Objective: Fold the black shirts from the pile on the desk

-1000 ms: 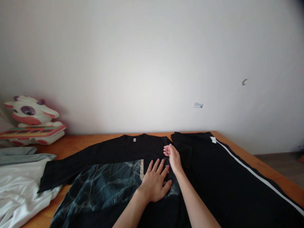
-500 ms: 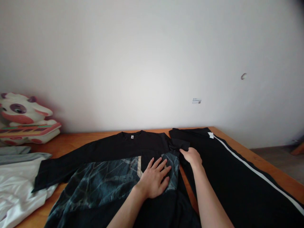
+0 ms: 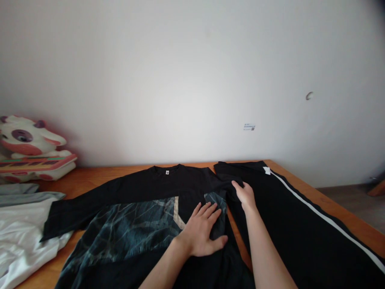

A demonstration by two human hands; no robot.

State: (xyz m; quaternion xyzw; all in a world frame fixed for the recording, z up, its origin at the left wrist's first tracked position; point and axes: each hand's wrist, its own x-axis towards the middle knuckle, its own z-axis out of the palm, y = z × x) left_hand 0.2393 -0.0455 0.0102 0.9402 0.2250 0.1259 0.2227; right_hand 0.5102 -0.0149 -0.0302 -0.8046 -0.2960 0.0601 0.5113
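Observation:
A black T-shirt (image 3: pixel 135 182) with a dark teal patterned panel across the chest lies spread on the wooden table. My left hand (image 3: pixel 202 233) rests flat on its chest near the right side, fingers spread and thumb out. With my right hand (image 3: pixel 245 194) I pinch the T-shirt's right sleeve, thumb and fingers closed on the black cloth. The tip of that sleeve overlaps black trousers (image 3: pixel 288 224) with a white side stripe, so its end is hard to make out.
White cloth (image 3: pixel 24 237) and grey folded cloth (image 3: pixel 27 196) lie at the left, partly under the T-shirt's left sleeve. A cow-shaped toy keyboard (image 3: pixel 36 148) stands at the back left. The wooden table (image 3: pixel 99 171) meets a white wall (image 3: pixel 180 80).
My left hand has slid slightly right and its thumb has spread outward. My right hand has moved up a little with the sleeve, which now looks less bunched.

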